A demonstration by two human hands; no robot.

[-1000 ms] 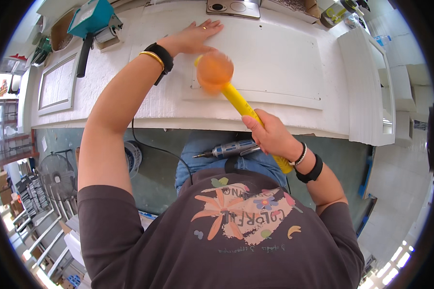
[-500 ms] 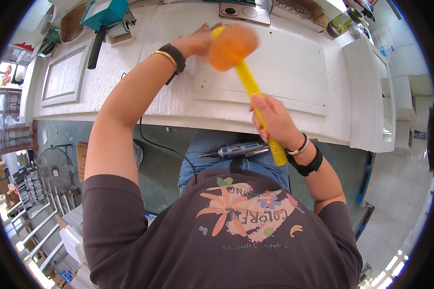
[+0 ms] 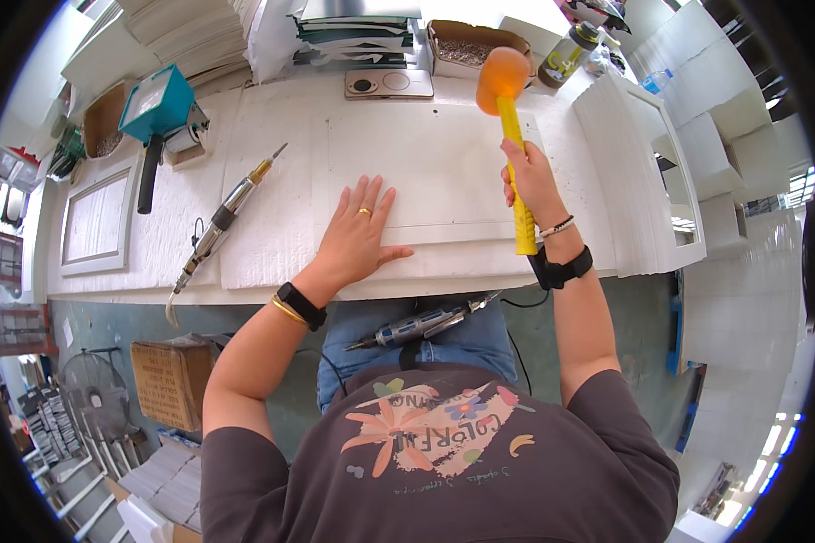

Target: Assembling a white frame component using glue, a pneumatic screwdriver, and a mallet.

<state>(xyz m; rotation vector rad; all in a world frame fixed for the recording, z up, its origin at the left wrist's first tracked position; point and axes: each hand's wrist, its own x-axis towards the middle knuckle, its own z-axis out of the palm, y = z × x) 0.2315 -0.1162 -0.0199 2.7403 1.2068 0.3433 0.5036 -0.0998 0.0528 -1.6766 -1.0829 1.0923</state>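
Note:
My right hand (image 3: 536, 185) is wrapped round the yellow handle of a mallet (image 3: 503, 80), its orange head pointing away from me above the far right part of a white framed panel (image 3: 430, 167). Spread flat, my left hand (image 3: 360, 233) rests at the near left corner of the panel, fingers apart and holding nothing. The panel lies on a white foam-like work surface (image 3: 272, 262). To the left of that hand lies a slim silver and black power screwdriver (image 3: 226, 215). A second, grey-blue screwdriver (image 3: 417, 328) lies across my lap.
A teal dispenser with a black handle (image 3: 158, 109) and a small white frame (image 3: 98, 222) are at the left. A phone (image 3: 389, 85), a box of screws (image 3: 466, 50) and a bottle (image 3: 569, 56) line the back. Stacked white frames (image 3: 638, 172) stand at the right.
My left hand has come back from the panel's far side to its near left corner. The mallet has swung right and now points straight away from me. The whole view has shifted.

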